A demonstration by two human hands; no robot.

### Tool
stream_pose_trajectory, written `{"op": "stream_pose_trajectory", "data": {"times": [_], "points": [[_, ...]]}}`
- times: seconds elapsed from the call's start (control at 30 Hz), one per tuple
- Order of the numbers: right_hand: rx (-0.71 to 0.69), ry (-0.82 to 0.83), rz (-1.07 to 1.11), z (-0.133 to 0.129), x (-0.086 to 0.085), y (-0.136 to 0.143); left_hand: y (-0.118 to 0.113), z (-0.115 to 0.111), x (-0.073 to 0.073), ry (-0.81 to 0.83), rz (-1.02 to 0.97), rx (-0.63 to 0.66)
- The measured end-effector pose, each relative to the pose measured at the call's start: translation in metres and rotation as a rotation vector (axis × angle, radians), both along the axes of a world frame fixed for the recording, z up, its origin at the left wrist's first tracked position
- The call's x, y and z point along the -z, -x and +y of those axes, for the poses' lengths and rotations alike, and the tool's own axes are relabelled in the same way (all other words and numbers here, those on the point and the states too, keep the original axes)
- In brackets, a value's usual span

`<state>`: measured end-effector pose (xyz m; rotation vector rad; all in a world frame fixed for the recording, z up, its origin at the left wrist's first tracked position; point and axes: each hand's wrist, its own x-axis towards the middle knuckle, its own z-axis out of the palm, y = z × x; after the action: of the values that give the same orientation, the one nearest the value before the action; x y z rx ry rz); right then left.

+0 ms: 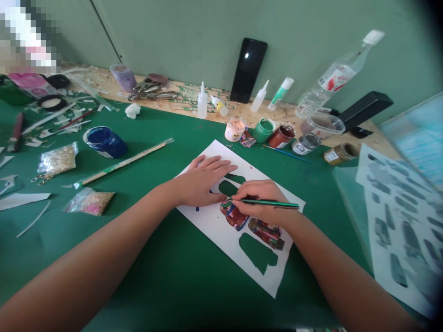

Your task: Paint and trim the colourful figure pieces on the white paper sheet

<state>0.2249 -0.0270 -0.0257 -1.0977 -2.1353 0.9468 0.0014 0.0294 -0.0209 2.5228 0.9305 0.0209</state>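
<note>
A white sheet of paper point(214, 154) with several cut-out holes lies slantwise on the green mat. My left hand point(202, 182) presses flat on its upper left part, fingers spread. In a writing grip, my right hand point(259, 196) is closed around a green pencil point(273, 202). The pencil's tip is close to my left thumb, at the top of a small colourful cut-out figure point(234, 216). Beside it lies a second colourful cut-out point(265, 232), just below my right hand. Green mat shows through a large hole point(258, 249) in the sheet.
Behind the sheet stand open paint jars, among them a peach one point(236, 128) and a green one point(264, 130). A blue jar point(105, 140), a brush point(124, 163) and bead bags point(58, 157) lie left. A phone point(248, 69) leans on the wall; a patterned sheet point(398, 216) lies right.
</note>
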Motion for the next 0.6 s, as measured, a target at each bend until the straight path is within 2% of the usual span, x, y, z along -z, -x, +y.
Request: {"op": "stream_pose_trajectory", "data": {"times": [0.6], "points": [[0.017,0.022,0.014,-0.0028,-0.0002,-0.0015,-0.0012,-0.0005,0.0001,-0.002,0.011,-0.005]]}}
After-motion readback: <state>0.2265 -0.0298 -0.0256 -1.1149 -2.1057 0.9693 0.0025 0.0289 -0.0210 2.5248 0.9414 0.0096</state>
